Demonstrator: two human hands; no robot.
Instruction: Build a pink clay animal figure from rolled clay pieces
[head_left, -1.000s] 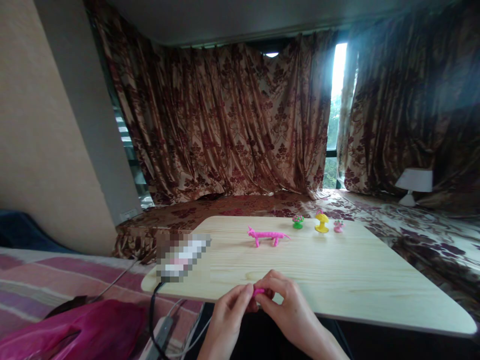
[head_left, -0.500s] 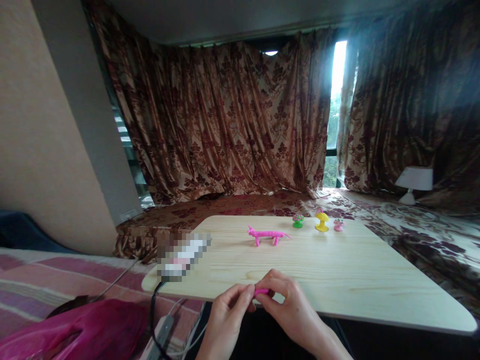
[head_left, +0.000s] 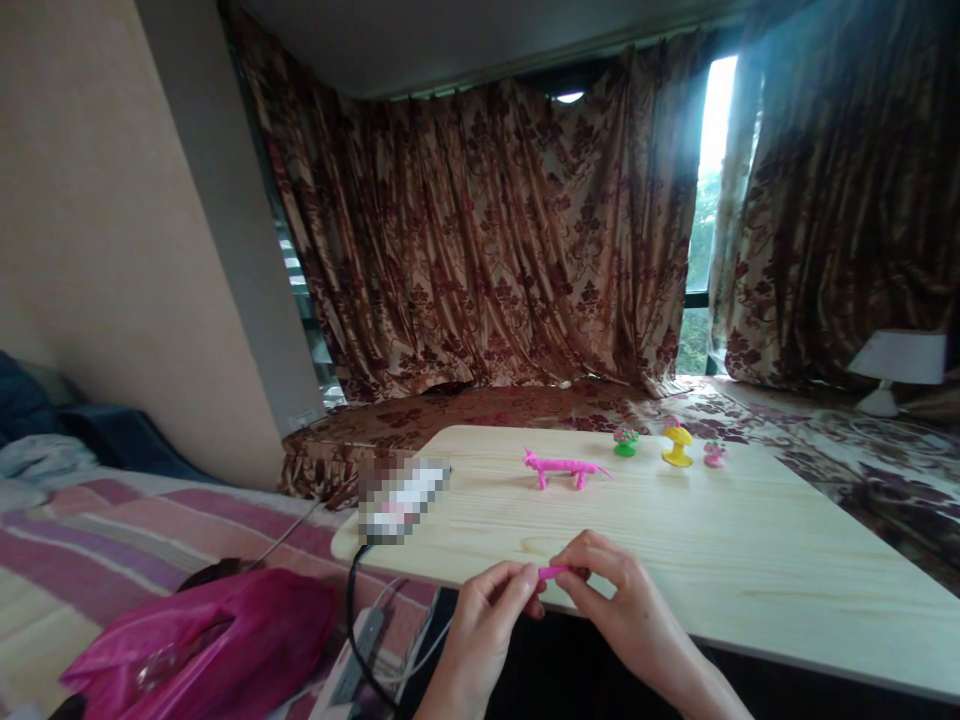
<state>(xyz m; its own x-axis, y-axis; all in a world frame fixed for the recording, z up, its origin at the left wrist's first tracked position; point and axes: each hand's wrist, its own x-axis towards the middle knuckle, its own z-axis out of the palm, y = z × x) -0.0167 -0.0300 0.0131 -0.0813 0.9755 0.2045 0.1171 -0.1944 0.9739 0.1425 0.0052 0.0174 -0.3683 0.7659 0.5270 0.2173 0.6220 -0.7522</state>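
Between my two hands is a small pink roll of what looks like modelling clay [head_left: 553,573], over the table's near edge. My left hand [head_left: 496,612] pinches its left end between thumb and finger. The thumb and fingertips of my right hand [head_left: 616,590] close on its right end. Farther back on the table stands a pink four-legged animal figure [head_left: 564,467] with a thin tail to the right. To its right are a green piece with a pink-dotted top [head_left: 625,443], a yellow mushroom-like piece [head_left: 678,447] and a small pink piece [head_left: 715,454].
The pale wooden table [head_left: 750,560] carries a blurred-out white object [head_left: 405,500] at its left, with a black cable running down. A power strip [head_left: 352,655] and a pink plastic bag [head_left: 210,640] lie on the striped bed [head_left: 187,530]. A white lamp [head_left: 898,360] stands at the right.
The whole view has shifted, so the table and hands appear farther right. Slightly more of the pink roll shows between my fingers. Both hands keep their pinch on it.
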